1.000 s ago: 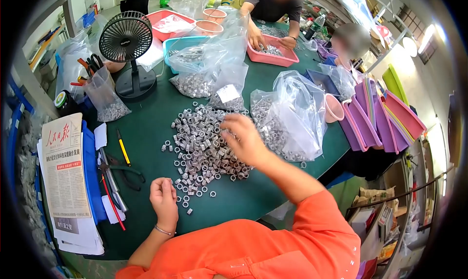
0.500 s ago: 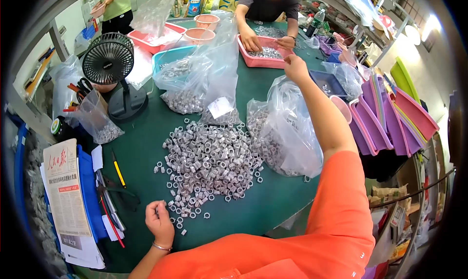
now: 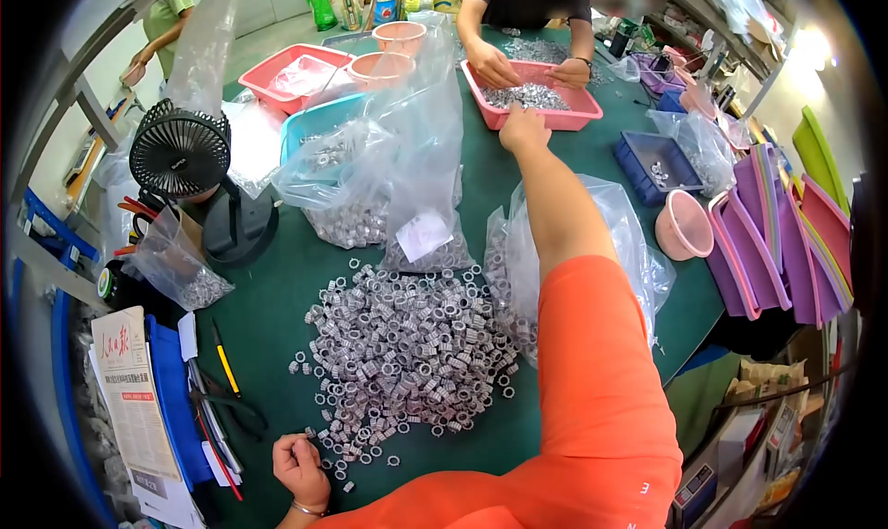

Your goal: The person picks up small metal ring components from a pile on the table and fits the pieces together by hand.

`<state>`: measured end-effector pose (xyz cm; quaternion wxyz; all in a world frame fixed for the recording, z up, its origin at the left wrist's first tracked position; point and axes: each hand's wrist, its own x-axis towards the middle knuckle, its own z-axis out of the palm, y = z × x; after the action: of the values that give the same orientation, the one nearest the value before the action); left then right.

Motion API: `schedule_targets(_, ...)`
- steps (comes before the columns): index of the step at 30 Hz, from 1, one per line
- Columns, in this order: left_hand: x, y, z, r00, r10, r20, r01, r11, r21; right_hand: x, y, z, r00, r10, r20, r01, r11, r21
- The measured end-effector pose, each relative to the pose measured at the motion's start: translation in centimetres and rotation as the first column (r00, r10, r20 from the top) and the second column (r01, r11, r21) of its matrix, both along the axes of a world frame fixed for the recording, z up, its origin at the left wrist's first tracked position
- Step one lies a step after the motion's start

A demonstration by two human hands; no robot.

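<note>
inside the pink tray [image 3: 571, 120] lie silvery pieces [image 3: 533, 95].

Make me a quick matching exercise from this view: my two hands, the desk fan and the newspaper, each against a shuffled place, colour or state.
1. Right hand
2. Left hand
3. Desk fan
4. Newspaper

A. Black
B. Beside the near left edge of the pile of metal rings
C. Printed with large red characters
D. At the near rim of the pink tray

Pairs: 1-D, 2-B, 3-A, 4-C
</note>
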<state>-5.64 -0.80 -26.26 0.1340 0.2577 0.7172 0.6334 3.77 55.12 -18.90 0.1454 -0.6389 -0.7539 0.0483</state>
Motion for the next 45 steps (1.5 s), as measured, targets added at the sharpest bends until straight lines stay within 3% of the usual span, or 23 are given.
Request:
schedule_targets(7, 0.1, 0.0, -0.3, 1.0, 0.017, -0.015, -0.017, 1.0, 0.005, 0.9, 0.7, -1.0, 0.997, -0.012, 0.078, 0.007, 0.998, 0.06)
schedule_targets(9, 0.0, -0.1, -0.5, 1.0, 0.015, -0.019, -0.015, 1.0, 0.001, 0.9, 0.9, -0.9, 0.969, 0.043, 0.245, -0.089, 0.98, 0.177)
schedule_targets(12, 0.1, 0.0, -0.4, 0.999, 0.019, -0.03, -0.02, 1.0, -0.009, -0.1, 0.4, -1.0, 0.966, 0.07, 0.247, -0.131, 0.962, 0.238)
schedule_targets(17, 0.1, -0.1, -0.4, 0.999, 0.036, -0.021, -0.036, 0.999, 0.005, -0.9, 0.7, -1.6, 0.983, 0.163, 0.084, -0.179, 0.952, 0.25)
schedule_targets(19, 0.2, 0.1, 0.0, 0.999, 0.009, -0.033, -0.009, 1.0, -0.009, -1.2, 0.8, -0.4, 0.978, 0.114, 0.174, -0.138, 0.982, 0.131)
schedule_targets(27, 0.1, -0.4, -0.2, 0.998, 0.06, -0.009, -0.06, 0.996, -0.072, -1.3, 1.1, 0.9, 0.958, 0.126, 0.259, -0.158, 0.982, 0.106)
schedule_targets(29, 0.2, -0.9, -1.2, 0.995, 0.088, -0.053, -0.095, 0.983, -0.157, -0.6, 3.6, -2.7, 0.863, 0.277, 0.422, -0.4, 0.885, 0.237)
schedule_targets(30, 0.3, -0.5, -0.4, 0.997, 0.07, -0.046, -0.076, 0.985, -0.157, -0.7, 2.6, -2.3, 0.855, 0.26, 0.449, -0.382, 0.901, 0.205)
schedule_targets(31, 0.3, -0.3, 0.1, 0.99, 0.064, -0.125, -0.085, 0.982, -0.171, -0.7, 3.6, -3.6, 0.901, 0.218, 0.375, -0.335, 0.899, 0.281)
schedule_targets(32, 0.2, -0.1, 0.6, 0.996, 0.041, -0.081, -0.055, 0.984, -0.167, -1.0, 2.6, -2.8, 0.934, 0.191, 0.301, -0.262, 0.94, 0.219)
schedule_targets(33, 0.1, 0.0, 0.7, 0.996, 0.03, -0.088, -0.04, 0.993, -0.108, -1.3, -0.1, -1.0, 0.933, 0.167, 0.318, -0.231, 0.957, 0.176)
schedule_targets(35, 0.1, -0.2, 0.3, 0.999, 0.027, -0.044, -0.03, 0.997, -0.065, -1.2, 0.8, -3.0, 0.926, 0.057, 0.373, -0.125, 0.979, 0.162)
schedule_targets(39, 0.0, -0.1, 0.3, 0.999, 0.026, -0.03, -0.026, 1.0, -0.004, 0.4, 1.6, -7.4, 0.969, -0.02, 0.247, -0.057, 0.952, 0.302)
schedule_targets(43, 0.0, 0.0, 0.7, 0.999, -0.017, -0.034, 0.019, 0.999, 0.049, 1.2, 1.1, -9.7, 0.931, -0.138, 0.337, 0.078, 0.98, 0.185)
schedule_targets(45, -0.1, -0.1, 0.8, 0.998, -0.023, -0.059, 0.026, 0.999, 0.039, 1.5, 1.7, -10.0, 0.911, -0.099, 0.399, 0.045, 0.989, 0.141)
